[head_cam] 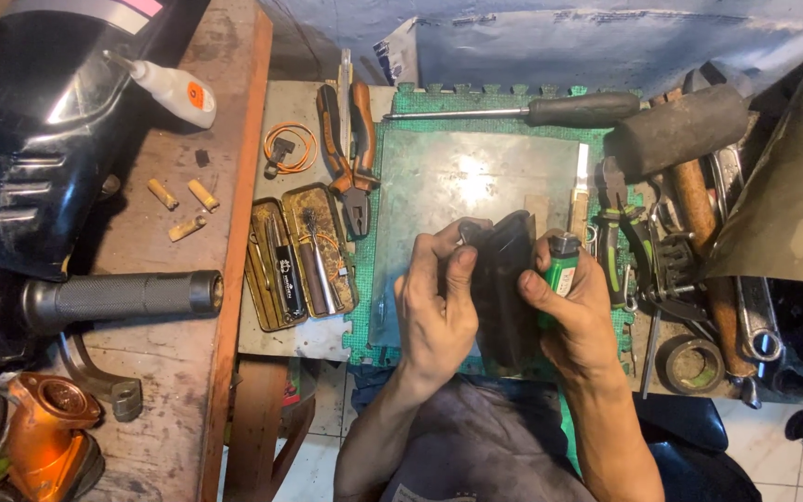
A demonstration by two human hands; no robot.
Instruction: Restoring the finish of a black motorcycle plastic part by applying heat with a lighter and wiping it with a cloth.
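Both hands gripped one black leather piece [504,279] over the green mat [420,102]: left hand [434,297] pinching it, right hand [573,307] also clutching a green lighter [561,265].

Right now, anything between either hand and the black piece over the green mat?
Nothing visible. The left hand and right hand both grip the black piece directly, over the green mat. The right hand also holds a green lighter beside the piece, not between them.
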